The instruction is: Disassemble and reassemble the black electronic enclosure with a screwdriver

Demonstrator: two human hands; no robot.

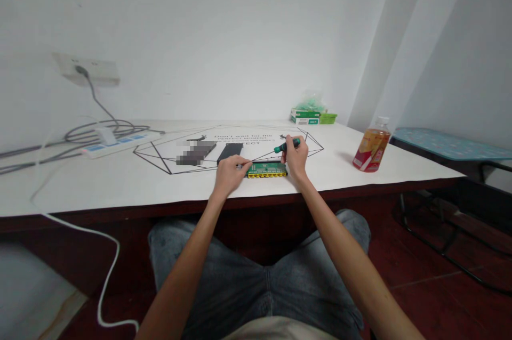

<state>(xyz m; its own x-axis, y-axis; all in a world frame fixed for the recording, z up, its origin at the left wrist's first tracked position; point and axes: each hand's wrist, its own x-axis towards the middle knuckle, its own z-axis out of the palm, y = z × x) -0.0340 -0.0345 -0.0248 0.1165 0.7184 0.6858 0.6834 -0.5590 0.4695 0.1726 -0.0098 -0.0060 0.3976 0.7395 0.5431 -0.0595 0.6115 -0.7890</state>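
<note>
A green circuit board with a row of yellow ports lies near the table's front edge, between my hands. My right hand is closed around the green handle of a screwdriver. Its thin shaft slants down to the left, toward the fingertips of my left hand. Those fingers are pinched together at the board's left end, close to the screwdriver tip; what they pinch is too small to make out. Just behind my left hand rests a dark flat case.
A blurred-out dark object lies left of the case. A drink bottle stands at the right. Small green-and-white boxes sit at the back. At the left, a power strip lies among looped cables.
</note>
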